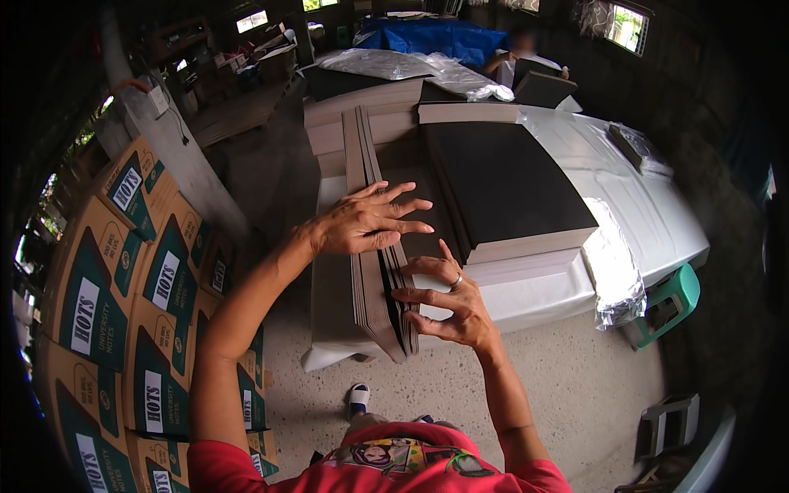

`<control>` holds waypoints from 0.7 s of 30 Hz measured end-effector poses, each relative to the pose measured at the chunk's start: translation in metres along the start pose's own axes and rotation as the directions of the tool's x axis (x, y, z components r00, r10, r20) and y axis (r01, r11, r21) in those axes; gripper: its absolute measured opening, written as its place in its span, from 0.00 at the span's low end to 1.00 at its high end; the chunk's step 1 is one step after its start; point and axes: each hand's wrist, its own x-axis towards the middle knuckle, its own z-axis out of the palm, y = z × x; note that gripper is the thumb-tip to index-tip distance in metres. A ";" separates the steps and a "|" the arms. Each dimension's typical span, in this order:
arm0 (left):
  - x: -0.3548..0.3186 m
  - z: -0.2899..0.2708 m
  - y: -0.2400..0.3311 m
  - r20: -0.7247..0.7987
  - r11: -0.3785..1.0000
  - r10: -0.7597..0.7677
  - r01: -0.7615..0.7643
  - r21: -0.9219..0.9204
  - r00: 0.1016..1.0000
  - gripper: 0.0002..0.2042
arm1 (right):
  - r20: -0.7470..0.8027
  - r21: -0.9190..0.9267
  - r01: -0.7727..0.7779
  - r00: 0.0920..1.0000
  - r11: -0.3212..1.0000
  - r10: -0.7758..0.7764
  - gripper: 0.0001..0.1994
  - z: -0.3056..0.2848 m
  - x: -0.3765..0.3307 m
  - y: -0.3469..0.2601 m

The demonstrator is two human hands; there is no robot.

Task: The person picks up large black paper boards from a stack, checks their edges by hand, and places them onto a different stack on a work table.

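Two bare hands over one row of thin grey-brown cardboard sheets standing on edge (pixel 371 246), too many and too tight to count. Left hand (pixel 366 220) laid flat across the top edges of the row, fingers spread wide and straight, pinching nothing. Right hand (pixel 448 300), with one silver ring (pixel 457 281) on a finger, at the near end of the row, fingers curled and parted, tips touching the dark face of the sheets; whether anything is pinched there, cannot tell. Row running lengthwise along the left part of one white cloth-covered table (pixel 657 214), near end just over the table's front edge

Right beside the row, one thick stack of flat sheets with a black top face (pixel 509 185), resting on a paler block of sheets (pixel 526 267). One crumpled clear plastic sheet (pixel 616 271) hanging at the right front corner. One green plastic stool (pixel 670 300) under that corner. One wall of stacked brown cardboard cartons with green and white labels (pixel 115 279) at far left, count unclear. One blue tarpaulin (pixel 436 37) at the back. Speckled concrete floor (pixel 567 378) below; dim shed with small bright windows
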 end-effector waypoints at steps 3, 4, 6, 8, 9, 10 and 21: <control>0.001 0.000 0.000 0.002 1.000 0.001 -0.001 -0.001 1.000 0.19 | -0.001 0.004 -0.006 1.000 1.000 0.006 0.16 0.000 0.000 0.001; 0.002 0.000 0.000 0.002 1.000 0.001 -0.001 -0.004 1.000 0.19 | 0.002 0.003 -0.006 1.000 1.000 0.006 0.16 -0.001 0.000 0.001; 0.001 -0.001 0.001 0.004 1.000 -0.001 0.001 -0.005 1.000 0.19 | 0.004 0.003 -0.003 1.000 1.000 0.003 0.16 -0.001 0.000 0.001; 0.002 -0.001 0.001 0.006 1.000 -0.001 0.001 -0.005 1.000 0.19 | 0.006 0.004 -0.002 1.000 1.000 0.002 0.16 -0.002 0.000 0.002; 0.003 -0.001 0.002 0.006 1.000 0.001 -0.001 -0.004 1.000 0.19 | 0.008 0.004 -0.002 1.000 1.000 0.002 0.16 -0.002 0.000 0.002; 0.004 -0.001 0.002 0.007 1.000 0.003 -0.003 -0.003 1.000 0.19 | 0.010 0.003 -0.003 1.000 1.000 0.003 0.16 -0.003 0.001 0.001; 0.005 0.000 0.001 0.005 1.000 0.011 -0.011 -0.005 1.000 0.19 | -0.025 0.002 0.001 1.000 1.000 -0.001 0.15 -0.001 0.001 0.000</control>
